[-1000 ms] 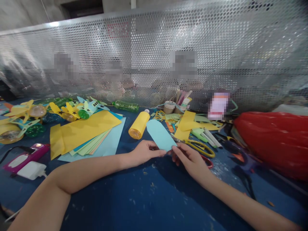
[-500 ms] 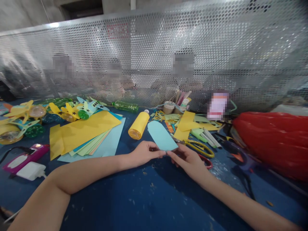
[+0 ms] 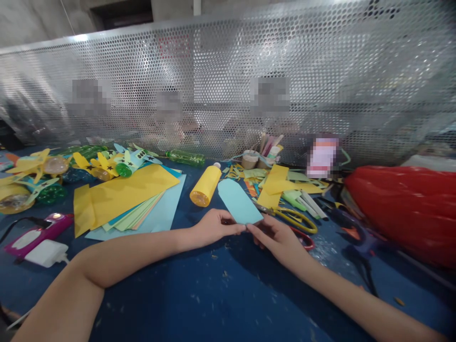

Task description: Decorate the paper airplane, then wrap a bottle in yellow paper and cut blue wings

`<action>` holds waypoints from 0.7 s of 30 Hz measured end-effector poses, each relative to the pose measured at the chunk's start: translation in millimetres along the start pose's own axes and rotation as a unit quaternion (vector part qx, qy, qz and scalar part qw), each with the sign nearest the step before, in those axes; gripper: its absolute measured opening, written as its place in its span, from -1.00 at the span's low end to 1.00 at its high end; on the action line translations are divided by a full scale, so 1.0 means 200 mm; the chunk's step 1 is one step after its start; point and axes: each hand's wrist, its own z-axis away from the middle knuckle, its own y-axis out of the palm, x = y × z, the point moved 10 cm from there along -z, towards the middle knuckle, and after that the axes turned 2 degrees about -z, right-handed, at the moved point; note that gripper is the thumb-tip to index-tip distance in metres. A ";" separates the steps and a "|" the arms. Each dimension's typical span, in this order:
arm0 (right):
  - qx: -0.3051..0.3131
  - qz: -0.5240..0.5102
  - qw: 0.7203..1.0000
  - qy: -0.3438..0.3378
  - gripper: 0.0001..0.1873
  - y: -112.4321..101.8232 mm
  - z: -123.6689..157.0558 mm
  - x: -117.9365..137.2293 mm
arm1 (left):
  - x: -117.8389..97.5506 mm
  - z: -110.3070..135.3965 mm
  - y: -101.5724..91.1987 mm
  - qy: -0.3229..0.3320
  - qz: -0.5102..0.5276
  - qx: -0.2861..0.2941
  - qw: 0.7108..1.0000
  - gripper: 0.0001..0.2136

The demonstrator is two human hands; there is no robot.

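A light blue paper piece (image 3: 238,200) with a rounded far end stands tilted above the blue table (image 3: 199,294). My left hand (image 3: 213,226) pinches its near left corner. My right hand (image 3: 278,237) pinches its near right corner. Both hands rest low over the table, fingertips almost meeting under the paper. A yellow bottle (image 3: 205,185) lies just behind the paper. Yellow-handled scissors (image 3: 292,216) lie right beside my right hand.
A stack of yellow and blue paper sheets (image 3: 124,197) lies at the left. Paper-and-bottle craft planes (image 3: 103,164) sit far left. A pink device and white charger (image 3: 39,237) are near left. A red plastic bag (image 3: 406,209) fills the right. A perforated metal screen (image 3: 228,85) closes the back, people behind it.
The blue paper piece has shifted slightly in my fingers and my right fingertips have slid left toward my left hand. The arms have stayed in place.
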 end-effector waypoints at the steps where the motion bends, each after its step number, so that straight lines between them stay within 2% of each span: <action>1: 0.001 -0.001 1.000 0.000 -0.52 0.00 0.00 0.00 | 0.00 0.00 0.00 0.003 0.000 0.002 1.000 -0.66; 7: 0.000 -0.001 1.000 0.005 -0.50 0.00 0.01 0.00 | -0.01 0.00 0.01 0.014 0.011 0.019 1.000 -0.63; 21: -0.003 0.002 1.000 -0.010 -0.53 0.00 0.01 0.01 | -0.01 0.01 0.00 0.006 -0.008 -0.011 1.000 -0.69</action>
